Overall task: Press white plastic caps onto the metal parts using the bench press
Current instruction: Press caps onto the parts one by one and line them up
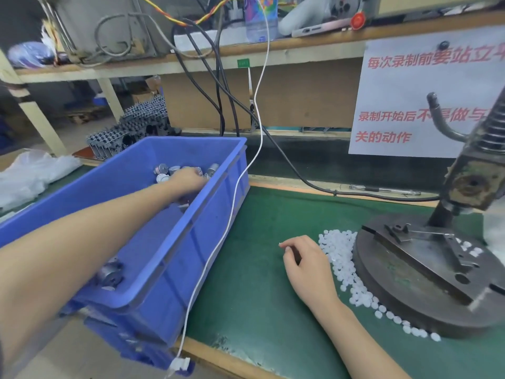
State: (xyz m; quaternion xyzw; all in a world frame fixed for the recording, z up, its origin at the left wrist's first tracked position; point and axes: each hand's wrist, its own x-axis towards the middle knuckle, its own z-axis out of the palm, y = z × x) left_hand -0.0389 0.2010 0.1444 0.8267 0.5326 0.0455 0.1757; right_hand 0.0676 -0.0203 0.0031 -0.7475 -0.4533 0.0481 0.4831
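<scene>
1. Cylinders of silver metal (213, 168) are heaped in blue plastic crate (164, 283); left hand (188, 177) is sunk among them, grip hidden.
2. Right hand (303, 261), fingers curled, is rested beside small white plastic caps (341, 255); hold cannot be told.
3. Cylinders judged rigid, slippery; to be pinched at sides.

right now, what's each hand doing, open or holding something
left hand: in the blue bin among the metal parts, grip cannot be told
right hand: fingers curled beside the white caps, cannot tell if holding one

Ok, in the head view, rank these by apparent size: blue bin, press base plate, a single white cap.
1. blue bin (nearness inflates it)
2. press base plate, partly cropped at right
3. white cap, clearly smallest
</scene>
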